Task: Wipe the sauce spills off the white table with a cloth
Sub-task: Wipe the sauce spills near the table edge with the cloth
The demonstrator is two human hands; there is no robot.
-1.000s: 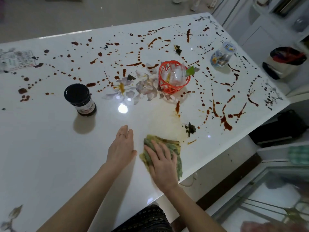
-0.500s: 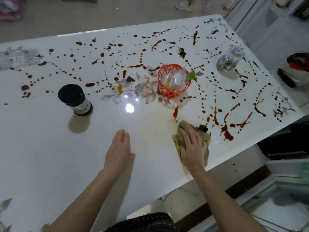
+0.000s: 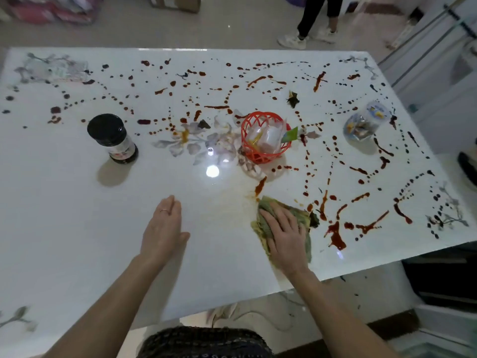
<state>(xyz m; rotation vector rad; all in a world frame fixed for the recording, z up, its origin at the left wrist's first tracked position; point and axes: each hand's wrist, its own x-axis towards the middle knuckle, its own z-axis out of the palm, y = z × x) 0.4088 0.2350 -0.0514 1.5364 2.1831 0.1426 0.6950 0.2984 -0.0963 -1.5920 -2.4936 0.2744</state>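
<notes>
A glossy white table (image 3: 64,228) is spattered with red-brown sauce spills (image 3: 335,232) across its far half and right side. My right hand (image 3: 285,237) presses flat on a crumpled green, sauce-stained cloth (image 3: 300,215) near the front right edge, just left of the big sauce blotch. A small dark scrap (image 3: 314,220) lies at the cloth's right edge. A faint yellowish smear (image 3: 232,200) marks the table left of the cloth. My left hand (image 3: 162,228) rests flat on the table, fingers together, holding nothing.
A black-lidded jar (image 3: 113,138) stands at the left. An orange plastic basket (image 3: 265,136) with packets sits mid-table. A clear jar (image 3: 365,124) with a printed lid lies at the right. A person's legs (image 3: 309,19) stand beyond the far edge.
My right hand has slid the cloth to the right, from beside my left hand toward the sauce blotch near the right edge. My left hand has stayed flat in place.
</notes>
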